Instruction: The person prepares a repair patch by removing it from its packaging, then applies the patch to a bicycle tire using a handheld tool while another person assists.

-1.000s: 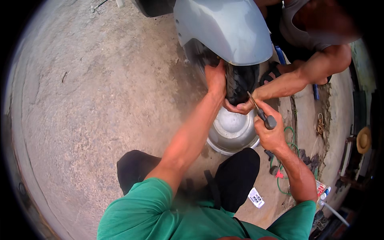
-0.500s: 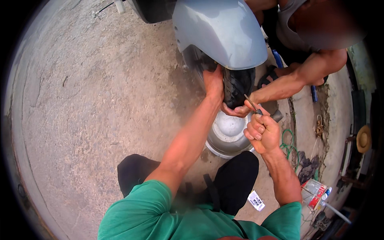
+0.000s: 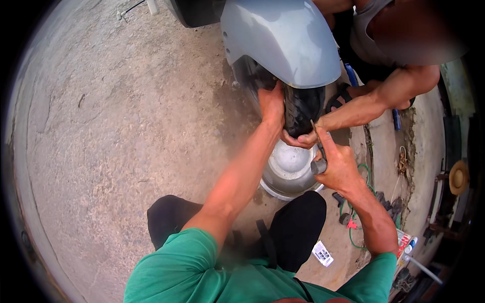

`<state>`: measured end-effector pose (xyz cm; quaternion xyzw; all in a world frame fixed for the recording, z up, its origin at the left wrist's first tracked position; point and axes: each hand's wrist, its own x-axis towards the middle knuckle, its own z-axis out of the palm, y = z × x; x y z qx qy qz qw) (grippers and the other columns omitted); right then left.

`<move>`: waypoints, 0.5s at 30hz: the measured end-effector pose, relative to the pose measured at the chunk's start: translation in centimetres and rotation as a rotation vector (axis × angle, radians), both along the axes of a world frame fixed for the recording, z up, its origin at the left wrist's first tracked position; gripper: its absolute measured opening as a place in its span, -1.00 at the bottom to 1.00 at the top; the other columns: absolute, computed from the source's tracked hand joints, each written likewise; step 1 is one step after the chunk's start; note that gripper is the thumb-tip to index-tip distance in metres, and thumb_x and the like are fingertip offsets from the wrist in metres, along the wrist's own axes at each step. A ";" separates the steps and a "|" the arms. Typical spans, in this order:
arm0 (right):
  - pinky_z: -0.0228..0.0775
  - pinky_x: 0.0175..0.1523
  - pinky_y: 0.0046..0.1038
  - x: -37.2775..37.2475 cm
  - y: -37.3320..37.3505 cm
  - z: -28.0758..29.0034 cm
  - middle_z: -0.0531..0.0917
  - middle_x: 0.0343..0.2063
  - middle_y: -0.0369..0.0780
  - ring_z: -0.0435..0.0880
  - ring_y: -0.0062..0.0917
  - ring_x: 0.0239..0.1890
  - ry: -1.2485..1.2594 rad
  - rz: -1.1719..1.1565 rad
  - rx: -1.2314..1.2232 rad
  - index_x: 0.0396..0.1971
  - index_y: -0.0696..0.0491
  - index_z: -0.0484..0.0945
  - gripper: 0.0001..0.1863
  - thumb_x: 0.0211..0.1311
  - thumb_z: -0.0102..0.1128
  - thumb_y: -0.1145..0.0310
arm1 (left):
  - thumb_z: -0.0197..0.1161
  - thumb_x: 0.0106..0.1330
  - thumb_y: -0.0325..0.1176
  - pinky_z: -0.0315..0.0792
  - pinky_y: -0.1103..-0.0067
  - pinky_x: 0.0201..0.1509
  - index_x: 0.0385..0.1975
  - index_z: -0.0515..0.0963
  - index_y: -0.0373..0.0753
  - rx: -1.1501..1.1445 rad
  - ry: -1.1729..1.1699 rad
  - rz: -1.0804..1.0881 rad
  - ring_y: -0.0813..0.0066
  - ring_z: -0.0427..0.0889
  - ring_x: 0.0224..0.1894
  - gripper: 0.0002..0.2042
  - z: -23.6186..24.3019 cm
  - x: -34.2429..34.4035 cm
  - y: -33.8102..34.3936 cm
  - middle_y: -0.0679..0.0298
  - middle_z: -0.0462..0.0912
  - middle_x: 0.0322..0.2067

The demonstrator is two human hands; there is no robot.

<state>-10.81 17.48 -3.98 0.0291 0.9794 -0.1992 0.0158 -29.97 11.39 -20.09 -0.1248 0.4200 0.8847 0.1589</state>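
A black tyre (image 3: 301, 108) sits beneath the grey mudguard (image 3: 283, 43) of a two-wheeler. My left hand (image 3: 272, 106) is closed on the tyre's left side, with some fingers hidden against the wheel. Wrapped around a T-handled tool (image 3: 319, 165), my right hand (image 3: 337, 164) has its index finger stretched along the thin metal shaft. The shaft's tip is near the tread, at the tyre's lower right; contact is unclear. A co-worker's hand (image 3: 302, 140) cups the tyre from below. A silver metal basin (image 3: 275, 184) stands on the ground underneath.
The co-worker's forearm (image 3: 358, 108) reaches in from the right. Green cord (image 3: 356, 245) and small tools lie on the concrete (image 3: 126, 126) beyond my right arm. A white printed packet (image 3: 322, 253) lies by my right knee. A straw-coloured round object (image 3: 458, 178) is at far right.
My right hand has turned, bringing the tool's dark handle to its left side and the shaft more upright. The index finger has stretched out. My left hand keeps its place on the tyre.
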 end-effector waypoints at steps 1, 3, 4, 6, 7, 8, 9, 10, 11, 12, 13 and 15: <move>0.66 -0.22 -0.23 -0.1 0.1 0.1 0.74 -0.47 -0.04 0.80 -0.15 -0.36 0.002 0.021 0.034 0.39 0.17 0.35 -0.14 -0.07 0.32 0.54 | 0.40 0.37 -0.22 0.51 0.41 -0.07 -0.14 0.56 -0.62 -0.001 0.010 -0.001 0.33 0.65 -0.17 -0.56 -0.3 -0.1 -0.1 -0.01 0.72 -0.17; 0.66 -0.22 -0.21 -0.4 0.4 0.3 0.74 -0.51 -0.07 0.80 -0.16 -0.39 0.005 0.061 0.107 0.37 0.15 0.39 -0.15 -0.09 0.34 0.52 | 0.41 0.37 -0.21 0.51 0.41 -0.06 -0.10 0.54 -0.63 -0.010 0.007 -0.010 0.31 0.65 -0.16 -0.53 -0.9 -0.3 -0.1 -0.03 0.71 -0.15; 0.65 -0.23 -0.23 -0.6 0.6 0.5 0.75 -0.49 -0.06 0.81 -0.18 -0.38 0.000 0.059 0.074 0.36 0.16 0.40 -0.17 -0.08 0.33 0.53 | 0.41 0.36 -0.21 0.51 0.41 -0.06 -0.08 0.53 -0.64 -0.018 -0.006 -0.017 0.30 0.65 -0.15 -0.52 -1.2 -0.5 -0.1 -0.03 0.71 -0.14; 0.64 -0.26 -0.26 -0.7 1.0 1.0 0.76 -0.44 -0.05 0.83 -0.23 -0.38 -0.012 0.052 0.011 0.34 0.16 0.43 -0.21 -0.04 0.31 0.55 | 0.41 0.36 -0.21 0.51 0.41 -0.04 -0.04 0.50 -0.65 -0.024 -0.019 -0.022 0.29 0.66 -0.14 -0.49 -1.5 -0.5 0.1 -0.05 0.70 -0.12; 0.61 -0.30 -0.29 -0.7 1.7 0.2 0.73 -0.48 -0.10 0.77 -0.28 -0.43 0.099 0.095 -0.058 0.34 0.17 0.43 -0.24 0.00 0.27 0.56 | 0.41 0.36 -0.22 0.52 0.41 -0.03 -0.02 0.49 -0.66 -0.022 -0.015 -0.022 0.28 0.66 -0.13 -0.48 -1.5 -0.4 0.3 -0.05 0.70 -0.11; 0.58 -0.34 -0.31 -0.7 2.7 -1.5 0.69 -0.52 -0.16 0.72 -0.33 -0.49 0.211 0.140 -0.127 0.33 0.18 0.42 -0.28 0.04 0.23 0.57 | 0.42 0.36 -0.22 0.52 0.41 -0.03 0.00 0.48 -0.67 -0.021 -0.011 -0.020 0.27 0.66 -0.13 -0.47 -1.4 -0.4 0.5 -0.06 0.70 -0.10; 0.54 -0.37 -0.34 -0.8 2.5 -1.5 0.66 -0.54 -0.19 0.67 -0.38 -0.53 0.183 0.064 -0.284 0.33 0.18 0.43 -0.31 0.08 0.19 0.57 | 0.42 0.35 -0.22 0.52 0.41 -0.02 -0.01 0.49 -0.66 -0.021 -0.008 -0.015 0.26 0.66 -0.12 -0.48 -1.3 -0.5 0.5 -0.06 0.70 -0.10; 0.49 -0.40 -0.37 -1.1 2.3 -1.4 0.63 -0.56 -0.22 0.62 -0.44 -0.57 0.165 -0.016 -0.441 0.33 0.19 0.43 -0.34 0.13 0.15 0.57 | 0.42 0.35 -0.22 0.52 0.40 -0.01 -0.02 0.50 -0.66 -0.021 -0.006 -0.010 0.25 0.67 -0.12 -0.48 -1.3 -0.5 0.4 -0.06 0.70 -0.10; 0.44 -0.42 -0.41 -0.7 1.8 -0.8 0.61 -0.56 -0.21 0.57 -0.51 -0.60 0.000 -0.225 -0.675 0.32 0.19 0.44 -0.38 0.18 0.10 0.56 | 0.42 0.35 -0.23 0.52 0.40 0.00 -0.03 0.51 -0.66 -0.020 -0.003 -0.005 0.24 0.67 -0.11 -0.49 -1.3 -0.5 0.3 -0.06 0.70 -0.10; 0.39 -0.45 -0.44 -0.6 1.0 -0.3 0.59 -0.56 -0.21 0.52 -0.58 -0.63 -0.173 -0.439 -0.902 0.32 0.19 0.46 -0.42 0.24 0.06 0.55 | 0.42 0.35 -0.23 0.52 0.39 0.00 -0.03 0.52 -0.66 -0.010 -0.006 -0.016 0.24 0.67 -0.11 -0.50 -1.0 -0.4 0.2 -0.06 0.71 -0.10; 0.33 -0.47 -0.46 -0.4 0.6 -0.4 0.52 -0.59 -0.25 0.43 -0.61 -0.65 -0.154 -0.495 -1.021 0.32 0.19 0.45 -0.43 0.25 0.03 0.55 | 0.41 0.35 -0.23 0.51 0.39 0.01 -0.04 0.53 -0.66 0.000 -0.010 -0.028 0.24 0.67 -0.10 -0.51 -0.7 -0.3 0.0 -0.07 0.71 -0.09; 0.21 -0.50 -0.49 -0.3 -0.2 -0.8 0.37 -0.64 -0.34 0.26 -0.67 -0.69 -0.117 -0.603 -1.261 0.32 0.19 0.44 -0.45 0.29 -0.03 0.54 | 0.41 0.35 -0.24 0.51 0.39 0.02 -0.05 0.55 -0.65 -0.031 -0.026 -0.038 0.24 0.68 -0.09 -0.52 -0.3 -0.4 -0.1 -0.07 0.72 -0.08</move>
